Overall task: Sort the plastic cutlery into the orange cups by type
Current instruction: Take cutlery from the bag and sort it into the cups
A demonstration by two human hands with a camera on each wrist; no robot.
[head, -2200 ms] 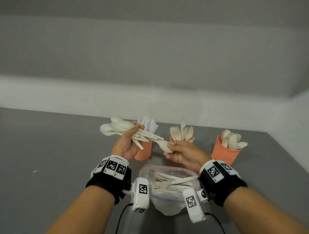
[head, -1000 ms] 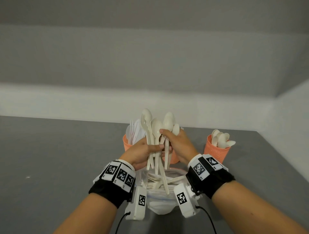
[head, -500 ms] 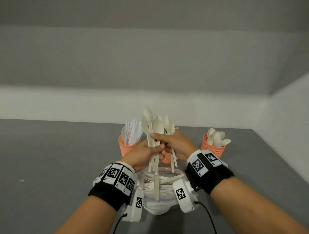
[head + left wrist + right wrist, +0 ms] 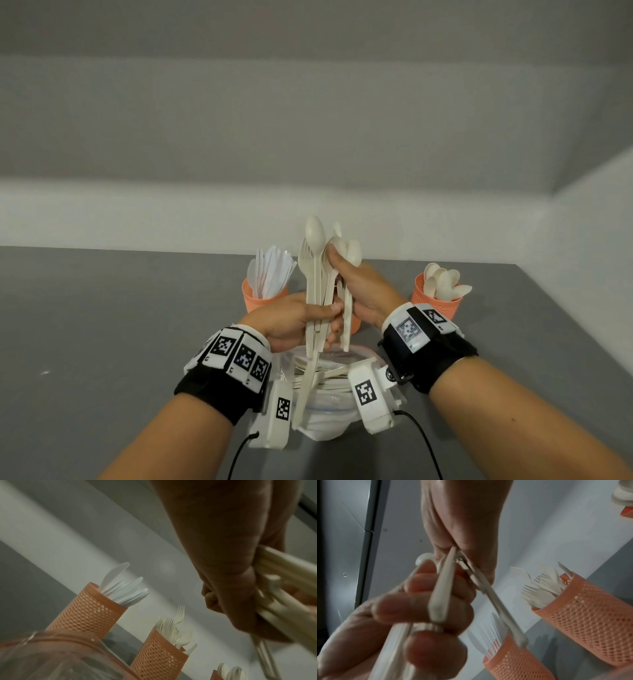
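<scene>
Above the bag, my left hand (image 4: pixel 329 313) grips the lower handles of an upright bundle of cream spoons (image 4: pixel 315 240), with a fork (image 4: pixel 303 255) among them. My right hand (image 4: pixel 342 270) pinches some of the spoons just under their bowls; its wrist view shows two handles (image 4: pixel 441 595) spreading out of that pinch. Three orange mesh cups stand behind. The left cup (image 4: pixel 260 301) holds white knives, the right cup (image 4: pixel 436 305) holds spoons. The middle cup (image 4: pixel 157 655) holds forks and is mostly hidden behind my hands in the head view.
A clear plastic bag (image 4: pixel 329 383) with more cream cutlery lies on the grey table (image 4: pixel 102 325) under my wrists. White walls close off the back and the right side. The table's right edge runs near the spoon cup.
The bundle has gone from lying sideways in my left hand to standing upright between both hands. My right hand has slid up the handles to the spoon bowls.
</scene>
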